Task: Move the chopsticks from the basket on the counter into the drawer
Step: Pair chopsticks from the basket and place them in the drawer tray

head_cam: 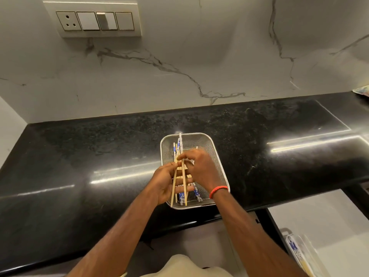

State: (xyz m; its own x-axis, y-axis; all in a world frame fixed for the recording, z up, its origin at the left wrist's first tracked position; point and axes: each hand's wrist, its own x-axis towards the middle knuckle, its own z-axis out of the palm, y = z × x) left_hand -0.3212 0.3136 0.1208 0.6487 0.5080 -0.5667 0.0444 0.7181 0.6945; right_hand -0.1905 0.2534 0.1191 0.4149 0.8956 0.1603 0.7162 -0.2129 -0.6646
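Chopsticks (179, 184), a loose bundle of plain wooden and blue-and-white patterned sticks, sit in and just above the steel mesh basket (220, 156) on the black granite counter (79, 156). Left hand (164, 185) is cupped under the bundle, fingers curled round several sticks near their middle; right hand (199, 166) pinches the upper part of a stick between thumb and fingertips. More patterned sticks lie on the basket floor below the hands.

Handling, judged: light, stiff, thin, and smooth enough to slide or fan out of a loose hold; ends already splay apart. Best taken as a bunch around the middle, squeezed so they lie parallel, tips level. Drawer (311, 254) shows open at lower right, well apart from basket, with a few patterned chopsticks apparently already inside. A stray stick could drop on the way.
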